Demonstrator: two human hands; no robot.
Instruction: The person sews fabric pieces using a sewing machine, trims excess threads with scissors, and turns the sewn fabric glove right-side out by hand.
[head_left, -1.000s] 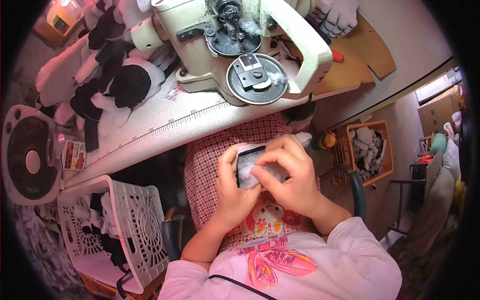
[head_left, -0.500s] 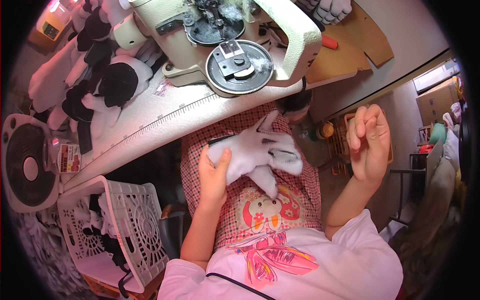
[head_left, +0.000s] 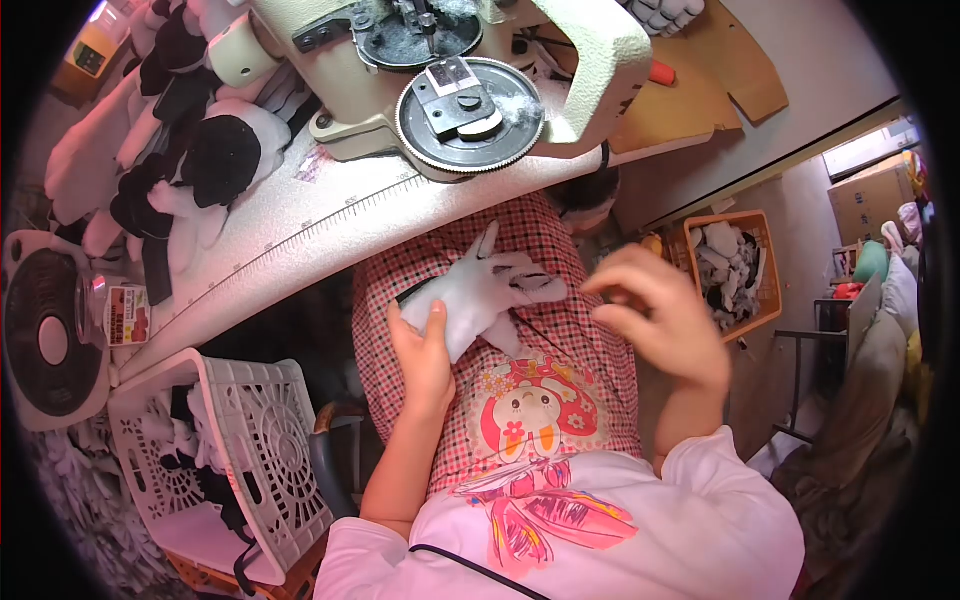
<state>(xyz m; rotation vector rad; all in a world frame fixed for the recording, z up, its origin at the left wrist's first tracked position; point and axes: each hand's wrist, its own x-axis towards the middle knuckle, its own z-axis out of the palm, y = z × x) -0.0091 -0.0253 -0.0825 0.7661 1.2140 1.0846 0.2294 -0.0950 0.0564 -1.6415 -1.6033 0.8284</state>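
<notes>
A white fuzzy glove (head_left: 468, 300) with dark lines between its fingers and a black strip at its cuff lies over my lap. My left hand (head_left: 424, 362) grips it by the cuff end, thumb on top, and the glove's fingers point right. To the right of those fingertips, my right hand (head_left: 665, 322) hovers with nothing in it, its fingers bent and the thumb apart from them. It is slightly blurred. The checked apron (head_left: 590, 385) with a rabbit print is under the glove.
A sewing machine (head_left: 590, 100) with toothed discs stands on the ruler-marked table edge (head_left: 300, 235). Black and white fabric pieces (head_left: 225, 160) are heaped at left, near a fan (head_left: 52, 345). A white crate (head_left: 270, 450) and an orange basket (head_left: 765, 270) hold pieces.
My right hand has come down and left toward the glove, its fingers now apart. My left hand and the glove have shifted slightly left. The orange basket's contents have come into sight.
</notes>
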